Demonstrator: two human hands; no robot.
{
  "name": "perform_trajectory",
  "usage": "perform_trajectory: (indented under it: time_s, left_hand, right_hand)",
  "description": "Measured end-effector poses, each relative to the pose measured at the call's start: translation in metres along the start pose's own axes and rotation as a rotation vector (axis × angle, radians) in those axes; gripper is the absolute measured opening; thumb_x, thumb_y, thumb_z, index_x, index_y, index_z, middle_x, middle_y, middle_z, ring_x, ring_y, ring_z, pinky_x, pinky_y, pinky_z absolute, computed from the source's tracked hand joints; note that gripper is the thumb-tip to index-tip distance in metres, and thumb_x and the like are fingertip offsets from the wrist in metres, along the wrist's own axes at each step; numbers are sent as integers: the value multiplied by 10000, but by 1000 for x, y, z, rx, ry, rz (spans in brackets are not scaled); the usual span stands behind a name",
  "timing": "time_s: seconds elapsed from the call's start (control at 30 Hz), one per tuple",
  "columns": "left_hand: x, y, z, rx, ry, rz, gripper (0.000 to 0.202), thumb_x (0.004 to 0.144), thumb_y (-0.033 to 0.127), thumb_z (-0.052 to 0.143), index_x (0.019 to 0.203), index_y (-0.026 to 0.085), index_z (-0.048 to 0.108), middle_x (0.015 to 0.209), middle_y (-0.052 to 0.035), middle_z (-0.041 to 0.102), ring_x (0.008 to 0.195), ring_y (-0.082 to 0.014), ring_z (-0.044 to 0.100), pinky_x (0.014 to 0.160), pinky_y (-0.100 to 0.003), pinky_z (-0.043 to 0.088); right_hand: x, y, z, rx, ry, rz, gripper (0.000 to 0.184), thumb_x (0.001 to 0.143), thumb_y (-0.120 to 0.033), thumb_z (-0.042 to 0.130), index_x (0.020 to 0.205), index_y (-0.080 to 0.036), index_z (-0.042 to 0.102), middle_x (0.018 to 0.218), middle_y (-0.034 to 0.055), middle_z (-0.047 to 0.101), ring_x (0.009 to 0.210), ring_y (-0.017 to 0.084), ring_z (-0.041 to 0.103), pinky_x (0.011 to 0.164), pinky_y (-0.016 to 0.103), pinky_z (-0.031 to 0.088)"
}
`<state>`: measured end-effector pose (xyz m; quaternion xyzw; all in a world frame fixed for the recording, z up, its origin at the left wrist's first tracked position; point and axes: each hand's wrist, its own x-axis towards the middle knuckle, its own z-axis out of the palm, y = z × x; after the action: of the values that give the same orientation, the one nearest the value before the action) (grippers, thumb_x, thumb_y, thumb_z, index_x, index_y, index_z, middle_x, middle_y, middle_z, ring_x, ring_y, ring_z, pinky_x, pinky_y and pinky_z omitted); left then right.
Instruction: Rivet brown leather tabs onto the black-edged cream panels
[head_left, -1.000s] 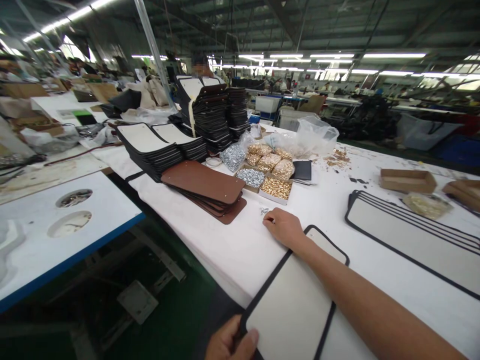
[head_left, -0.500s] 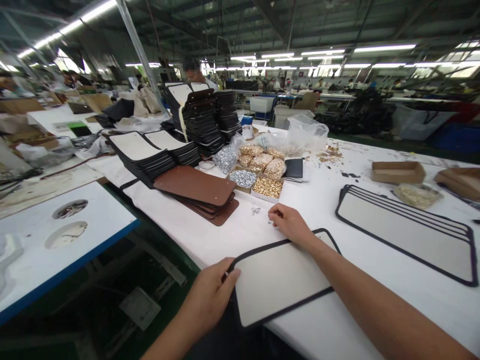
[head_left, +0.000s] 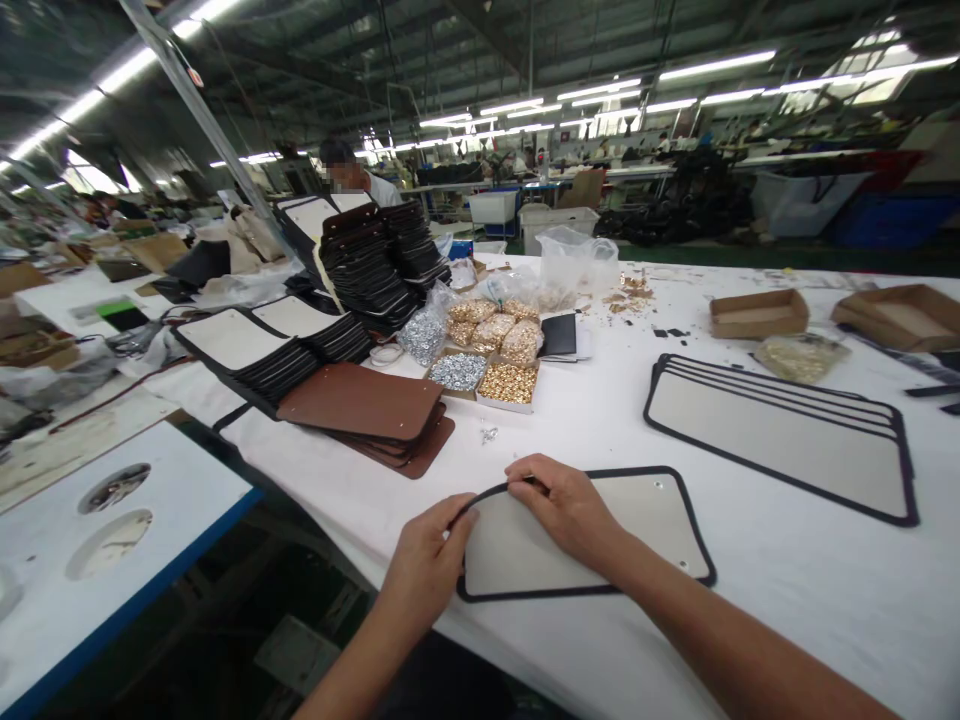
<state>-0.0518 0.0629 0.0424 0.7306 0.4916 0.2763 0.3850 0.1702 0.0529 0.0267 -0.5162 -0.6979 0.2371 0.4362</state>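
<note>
A grey panel with black edging (head_left: 637,520) lies before me on the white table, its left end lifted off the front edge. My left hand (head_left: 427,550) pinches its upper left corner, thumb on top. My right hand (head_left: 562,505) rests across the panel, fingers closed at its far edge near that corner. Whether a small metal piece is hidden in those fingers I cannot tell. Two small metal fittings (head_left: 659,486) show at the panel's right end. Several loose silver fittings (head_left: 489,435) lie on the cloth beyond my right hand.
Behind are boxes of silver fittings (head_left: 457,371) and gold fittings (head_left: 508,382), with filled bags (head_left: 491,330). Brown panels (head_left: 367,400) and stacked black-edged panels (head_left: 236,340) are at left. More grey panels (head_left: 780,430) overlap at right, near cardboard trays (head_left: 759,318). A person (head_left: 379,188) is behind the stacks.
My right hand has drawn back from beside the loose fittings to the panel's far edge near my left hand. The panel has turned slightly, and its right-end fittings are uncovered. The view has shifted.
</note>
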Motion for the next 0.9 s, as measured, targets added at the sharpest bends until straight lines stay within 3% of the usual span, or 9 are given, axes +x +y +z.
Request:
perform_trajectory:
  time_s: [0.1,0.2,0.3,0.43,0.63,0.9]
  left_hand:
    - [-8,-4,14,-38,90,-11,267,980,365,559,1144,227,719,1056,-34,756,846,-205,726,670,-282,611]
    - [-24,-11,29,6,218,111,176,921,205,629,1066,237,724,1048,-26,759,964,-206,731,843,-324,619]
    - [-38,-17,41,0,288,249,282,846,40,632,1044,233,686,1127,-29,748,1069,-200,719,949,-355,597]
    - [-44,-18,49,-6,297,367,324,832,-17,666,1057,216,648,1158,-52,744,1115,-198,715,987,-364,587]
    - [-38,-22,46,-3,241,500,387,815,-49,669,1105,206,649,1161,-95,728,1139,-236,712,949,-393,624]
    - [-35,-31,41,76,126,550,427,812,-38,649,1148,223,675,1207,-110,691,1180,-256,681,958,-416,625]
  right_hand:
    - [-19,-8,-1,49,46,-102,97,985,-205,581,956,-242,666,1023,30,732,967,175,692,878,305,546]
    - [-50,-9,-5,36,67,-225,101,980,-161,596,998,-234,664,1104,56,732,1048,181,692,919,318,560]
    - [-80,-6,-8,-44,36,-282,147,962,-115,614,1035,-229,672,1152,74,735,1024,188,701,909,347,570]
    - [-96,-3,-9,-100,36,-298,167,942,-87,635,1046,-210,678,1179,106,737,947,188,711,822,355,576]
    - [-95,1,-8,-124,51,-323,213,908,-52,669,1057,-203,676,1174,120,741,961,195,721,825,364,571]
    - [-98,4,-8,-147,28,-281,223,906,-86,672,1066,-240,687,1201,99,744,1006,212,737,850,377,591]
